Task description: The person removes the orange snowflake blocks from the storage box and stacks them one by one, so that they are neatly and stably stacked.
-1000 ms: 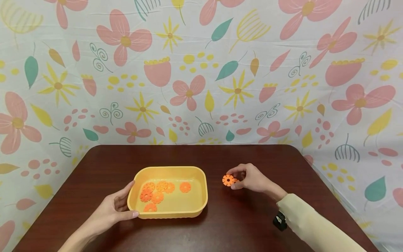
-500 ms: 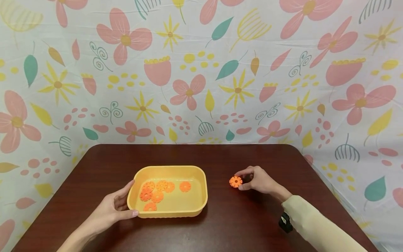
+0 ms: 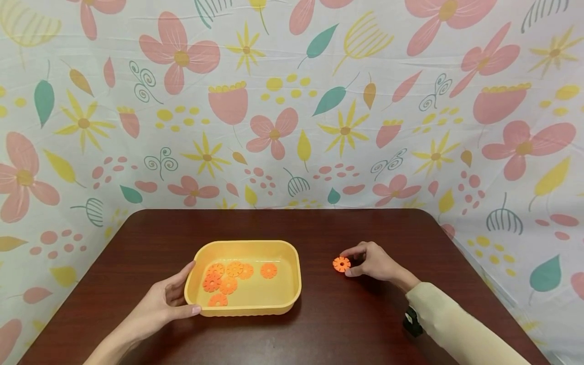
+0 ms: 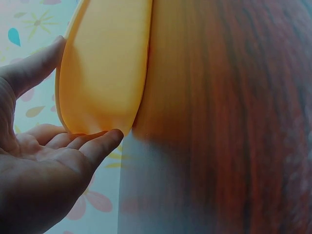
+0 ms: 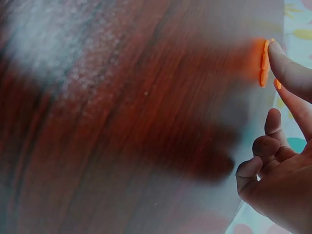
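A yellow plastic tub (image 3: pixel 262 296) stands on the table. Its left end is held by my left hand (image 3: pixel 159 304), thumb at the near corner and fingers along the side; the left wrist view shows the fingers against the tub's outer wall (image 4: pixel 105 63). Several orange notched plastic discs (image 3: pixel 229 285) lie flat inside, mostly toward the left. To the right of the tub, my right hand (image 3: pixel 376 262) pinches another orange notched disc (image 3: pixel 336 264) by its edge between thumb and fingers. This disc is seen edge-on (image 5: pixel 264 63) in the right wrist view, close to the tabletop.
The dark brown wooden table (image 3: pixel 274 339) has rounded far corners. Behind it hangs a white cloth (image 3: pixel 283 50) printed with flowers and leaves. A black watch-like band (image 3: pixel 412 322) shows by the right sleeve (image 3: pixel 456 319).
My right hand has shifted a little to the right with the orange disc, then stayed nearly still. An orange bit beside that disc earlier is now out of sight. The left hand and tub hold their place.
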A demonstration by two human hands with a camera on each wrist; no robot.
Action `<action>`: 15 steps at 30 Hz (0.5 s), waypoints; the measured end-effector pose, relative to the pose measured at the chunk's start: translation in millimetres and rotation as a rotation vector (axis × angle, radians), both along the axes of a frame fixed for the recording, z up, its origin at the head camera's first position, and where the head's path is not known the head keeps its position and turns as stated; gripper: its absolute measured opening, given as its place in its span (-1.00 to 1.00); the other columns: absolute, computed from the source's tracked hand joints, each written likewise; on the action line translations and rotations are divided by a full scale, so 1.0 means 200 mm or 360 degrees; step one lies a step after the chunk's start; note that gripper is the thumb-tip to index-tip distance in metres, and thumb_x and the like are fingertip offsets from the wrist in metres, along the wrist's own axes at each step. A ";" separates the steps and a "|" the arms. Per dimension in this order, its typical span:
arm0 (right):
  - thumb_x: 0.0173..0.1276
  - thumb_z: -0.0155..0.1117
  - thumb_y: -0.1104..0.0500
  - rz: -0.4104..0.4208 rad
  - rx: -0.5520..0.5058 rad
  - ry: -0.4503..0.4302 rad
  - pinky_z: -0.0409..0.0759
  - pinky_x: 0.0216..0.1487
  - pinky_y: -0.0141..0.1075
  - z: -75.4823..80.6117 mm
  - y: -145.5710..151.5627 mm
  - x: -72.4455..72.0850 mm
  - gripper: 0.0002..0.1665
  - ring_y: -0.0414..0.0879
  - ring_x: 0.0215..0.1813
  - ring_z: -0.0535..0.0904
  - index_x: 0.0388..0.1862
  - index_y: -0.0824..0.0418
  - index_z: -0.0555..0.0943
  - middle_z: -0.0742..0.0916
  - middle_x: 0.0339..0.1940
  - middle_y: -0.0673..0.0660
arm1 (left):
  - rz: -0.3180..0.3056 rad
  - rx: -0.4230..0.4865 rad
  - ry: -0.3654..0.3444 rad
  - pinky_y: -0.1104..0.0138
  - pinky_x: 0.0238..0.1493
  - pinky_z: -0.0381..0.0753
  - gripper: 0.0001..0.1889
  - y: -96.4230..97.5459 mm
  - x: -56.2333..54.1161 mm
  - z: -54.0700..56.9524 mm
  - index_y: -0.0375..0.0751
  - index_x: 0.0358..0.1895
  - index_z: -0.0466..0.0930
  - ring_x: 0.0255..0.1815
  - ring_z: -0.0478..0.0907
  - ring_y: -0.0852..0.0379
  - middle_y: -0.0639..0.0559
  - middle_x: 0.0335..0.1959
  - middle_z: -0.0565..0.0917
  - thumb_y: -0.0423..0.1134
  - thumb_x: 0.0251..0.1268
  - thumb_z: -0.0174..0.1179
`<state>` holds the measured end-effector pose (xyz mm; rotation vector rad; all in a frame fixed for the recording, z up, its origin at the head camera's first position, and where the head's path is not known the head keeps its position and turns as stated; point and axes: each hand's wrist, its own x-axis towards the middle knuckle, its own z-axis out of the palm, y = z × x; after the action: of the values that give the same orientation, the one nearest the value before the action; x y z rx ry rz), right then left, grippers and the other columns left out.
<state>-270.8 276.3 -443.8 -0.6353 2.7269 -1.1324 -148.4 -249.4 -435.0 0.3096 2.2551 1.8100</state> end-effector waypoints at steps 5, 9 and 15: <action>0.13 0.72 0.22 0.0000 0.0036 0.0022 0.44 -0.24 -0.24 -0.01 0.00 -0.01 -0.52 0.06 -0.19 0.45 0.05 0.26 0.82 0.68 -0.21 0.11 | 0.0001 0.0010 -0.0016 0.35 0.17 0.61 0.08 0.00 0.00 0.01 -0.36 0.71 -0.08 0.56 0.19 -0.41 -0.40 0.67 0.02 -0.36 0.29 0.50; 0.11 0.73 0.22 -0.0010 0.0054 0.0032 0.45 -0.24 -0.24 -0.02 0.00 -0.02 -0.53 0.05 -0.20 0.45 0.04 0.25 0.83 0.68 -0.22 0.10 | 0.0000 0.0009 -0.0015 0.36 0.18 0.60 0.07 0.00 0.00 0.01 -0.36 0.71 -0.08 0.57 0.17 -0.40 -0.39 0.67 0.01 -0.35 0.29 0.50; 0.10 0.74 0.21 -0.0021 0.0060 0.0032 0.46 -0.23 -0.24 -0.03 0.00 -0.02 -0.52 0.04 -0.20 0.45 0.03 0.23 0.84 0.68 -0.22 0.09 | -0.0003 0.0010 -0.0004 0.37 0.17 0.60 0.07 0.00 0.00 0.00 -0.36 0.71 -0.08 0.56 0.19 -0.40 -0.39 0.67 0.02 -0.35 0.29 0.49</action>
<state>-275.4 276.9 -449.7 -0.6276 2.7662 -1.0804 -147.6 -248.6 -434.3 0.3102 2.2470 1.8157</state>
